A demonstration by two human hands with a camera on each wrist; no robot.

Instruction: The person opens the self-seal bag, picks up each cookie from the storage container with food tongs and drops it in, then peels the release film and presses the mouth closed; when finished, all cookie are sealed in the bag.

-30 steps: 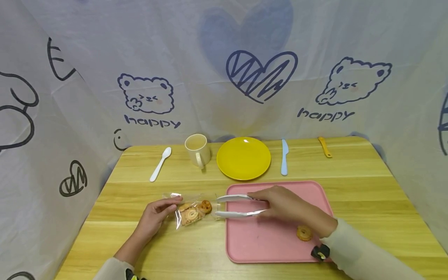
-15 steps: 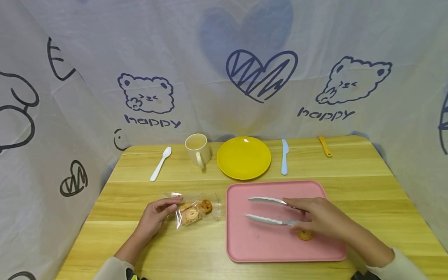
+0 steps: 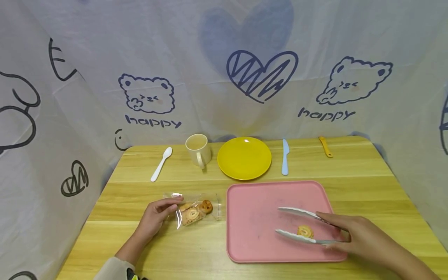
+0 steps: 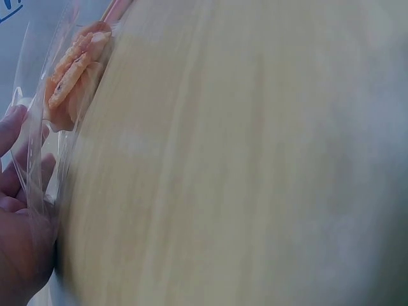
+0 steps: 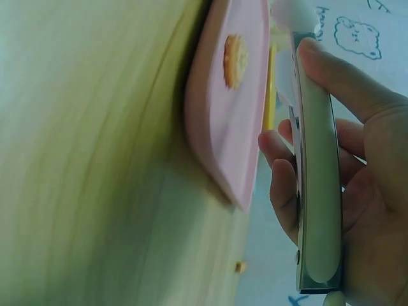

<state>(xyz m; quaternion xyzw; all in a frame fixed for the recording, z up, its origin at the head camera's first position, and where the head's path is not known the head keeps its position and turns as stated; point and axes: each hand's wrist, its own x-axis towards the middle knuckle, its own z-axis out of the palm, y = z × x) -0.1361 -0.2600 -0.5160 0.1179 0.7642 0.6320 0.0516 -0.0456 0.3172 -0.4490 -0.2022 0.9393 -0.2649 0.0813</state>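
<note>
My left hand (image 3: pixel 155 217) holds the left end of a clear plastic bag (image 3: pixel 214 206) with several cookies (image 3: pixel 192 214) inside. In the left wrist view the thumb lies on one side of the bag's film, and the other fingers show through it. Over the pink tray (image 3: pixel 252 225), my right hand (image 3: pixel 360 237) grips a pair of tongs (image 3: pixel 297 235) with spread arms. A single round cookie (image 3: pixel 305 231) lies on the tray, seen between the tong arms. The tongs' pale handle (image 5: pixel 322 172) sits between thumb and fingers in the right wrist view.
Along the table's back stand a cream mug (image 3: pixel 198 151) and a yellow plate (image 3: pixel 244 158). A white spoon (image 3: pixel 161 164) lies left of them. Right of the plate are a light blue knife (image 3: pixel 285 157) and an orange utensil handle (image 3: pixel 325 147). Printed cloth (image 3: pixel 210 97) hangs behind the table.
My right hand has drawn the tongs from the bag's right end rightward and nearer to me, over the tray's cookie. The left hand and bag stay where they were.
</note>
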